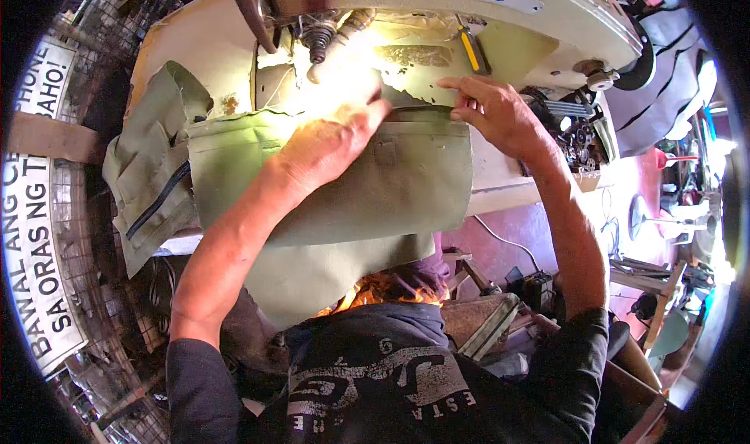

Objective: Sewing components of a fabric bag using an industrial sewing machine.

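A piece of olive-green fabric lies on the sewing machine bed, beneath the machine's lit head. My left hand is at the fabric's upper edge, fingers curled, their tips lost in glare and blur. My right hand is at that edge farther right, index finger and thumb apart, thumb at the fabric. A yellow-and-black tool lies beyond my right hand.
More green fabric with a dark zipper hangs at the left. A metal tray of small parts sits right of my right hand. A wire grid with white signs borders the left side. Cluttered shelving stands at the right.
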{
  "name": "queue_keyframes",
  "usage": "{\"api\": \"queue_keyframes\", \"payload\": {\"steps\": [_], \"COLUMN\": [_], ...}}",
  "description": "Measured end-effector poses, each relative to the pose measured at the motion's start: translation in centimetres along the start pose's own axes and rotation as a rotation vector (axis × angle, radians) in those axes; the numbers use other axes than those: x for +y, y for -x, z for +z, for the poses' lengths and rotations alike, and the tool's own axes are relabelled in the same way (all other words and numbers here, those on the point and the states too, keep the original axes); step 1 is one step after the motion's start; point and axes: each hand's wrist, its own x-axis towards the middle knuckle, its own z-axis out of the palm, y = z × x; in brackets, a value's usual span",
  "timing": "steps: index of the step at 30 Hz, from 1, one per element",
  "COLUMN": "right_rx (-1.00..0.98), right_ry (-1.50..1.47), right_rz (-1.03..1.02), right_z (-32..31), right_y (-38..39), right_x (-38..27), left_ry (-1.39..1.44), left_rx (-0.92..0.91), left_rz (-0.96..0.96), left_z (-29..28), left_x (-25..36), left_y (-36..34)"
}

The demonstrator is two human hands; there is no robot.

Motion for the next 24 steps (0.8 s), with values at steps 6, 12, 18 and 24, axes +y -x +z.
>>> {"api": "queue_keyframes", "payload": {"steps": [6, 12, 18, 24], "right_rx": [0.024, -0.023, -0.105, -0.066], "right_ry": [0.032, 0.007, 0.223, 0.158], "right_rz": [-0.058, -0.027, -0.106, -0.137], "right_z": [0.0, -0.7, -1.1, -1.0], "right_y": [-0.1, -0.7, -2.0, -4.9], "right_x": [0.9, 0.8, 1.3, 1.3], "left_ry": [0.347, 0.699, 0.836, 0.967], "left_rx": [0.153, 0.191, 0.191, 0.269], "left_rz": [0.022, -0.059, -0.118, -0.189], "left_z": [1.9, 1.8, 3.4, 4.8], "left_x": [1.4, 1.5, 1.0, -0.7], "left_y": [-2.9, -3.6, -3.2, -2.5]}}
